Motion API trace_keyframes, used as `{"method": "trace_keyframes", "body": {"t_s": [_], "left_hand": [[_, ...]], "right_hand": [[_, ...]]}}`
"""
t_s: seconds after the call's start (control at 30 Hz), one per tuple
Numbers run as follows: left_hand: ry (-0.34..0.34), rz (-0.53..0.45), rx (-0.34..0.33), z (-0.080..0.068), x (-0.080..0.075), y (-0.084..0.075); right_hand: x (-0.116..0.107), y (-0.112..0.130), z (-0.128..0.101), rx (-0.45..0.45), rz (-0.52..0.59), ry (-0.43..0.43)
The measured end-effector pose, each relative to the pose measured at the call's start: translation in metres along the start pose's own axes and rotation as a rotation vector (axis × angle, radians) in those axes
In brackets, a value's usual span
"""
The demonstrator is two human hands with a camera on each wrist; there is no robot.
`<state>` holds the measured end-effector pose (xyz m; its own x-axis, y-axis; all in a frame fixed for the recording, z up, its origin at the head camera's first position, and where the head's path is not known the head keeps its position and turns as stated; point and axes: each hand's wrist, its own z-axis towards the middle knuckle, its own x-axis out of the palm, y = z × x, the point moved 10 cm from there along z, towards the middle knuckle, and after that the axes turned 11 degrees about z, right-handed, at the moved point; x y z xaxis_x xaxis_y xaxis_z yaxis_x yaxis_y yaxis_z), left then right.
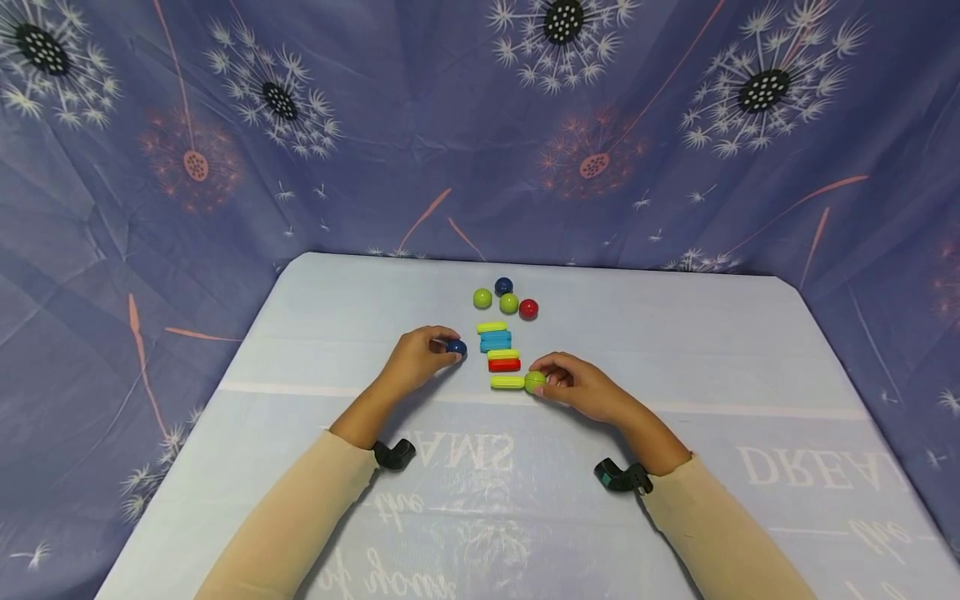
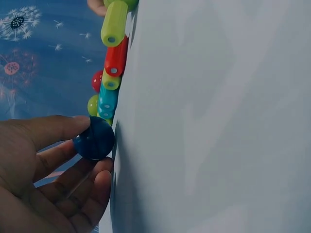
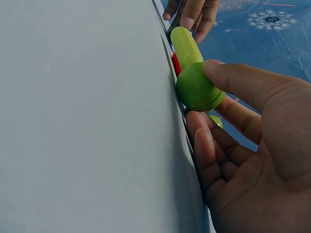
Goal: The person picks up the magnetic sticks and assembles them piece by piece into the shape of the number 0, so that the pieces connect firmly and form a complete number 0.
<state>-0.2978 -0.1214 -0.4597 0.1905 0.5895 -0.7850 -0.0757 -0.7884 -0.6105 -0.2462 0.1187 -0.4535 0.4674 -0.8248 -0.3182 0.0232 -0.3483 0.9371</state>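
Observation:
My left hand [image 1: 422, 357] pinches a dark blue ball [image 1: 456, 347] [image 2: 94, 138] on the table, just left of a short column of sticks. My right hand [image 1: 576, 385] pinches a green ball [image 1: 535, 382] [image 3: 198, 88] that touches the right end of the nearest yellow-green stick [image 1: 507, 382] [image 3: 185, 42]. Behind it lie a red stick [image 1: 504, 365] [image 2: 115, 57], another yellow-green stick [image 1: 502, 354], blue sticks [image 1: 496, 340] and a yellow-green stick [image 1: 492, 327]. Beyond the sticks sit loose balls: two green [image 1: 482, 297] [image 1: 509, 303], one dark blue [image 1: 504, 286], one red [image 1: 528, 309].
The table [image 1: 300, 375] wears a pale blue cloth with mirrored lettering near the front. A blue dandelion-print curtain [image 1: 375, 125] hangs behind and at both sides. Black wrist straps [image 1: 393, 454] [image 1: 621, 477] show on both arms.

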Motion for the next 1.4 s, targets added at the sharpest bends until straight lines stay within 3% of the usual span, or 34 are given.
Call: {"method": "trace_keyframes", "body": {"t_s": [0.3, 0.97, 1.4], "left_hand": [[0.051, -0.005, -0.011, -0.010, 0.010, -0.004], [0.112, -0.057, 0.039, -0.030, 0.024, -0.019], [0.116, -0.083, 0.083, -0.034, 0.034, -0.023]], "right_hand": [[0.001, 0.000, 0.000, -0.017, 0.003, 0.000], [0.001, 0.000, 0.001, -0.015, 0.004, 0.001], [0.002, 0.002, 0.002, -0.015, 0.007, 0.009]]}}
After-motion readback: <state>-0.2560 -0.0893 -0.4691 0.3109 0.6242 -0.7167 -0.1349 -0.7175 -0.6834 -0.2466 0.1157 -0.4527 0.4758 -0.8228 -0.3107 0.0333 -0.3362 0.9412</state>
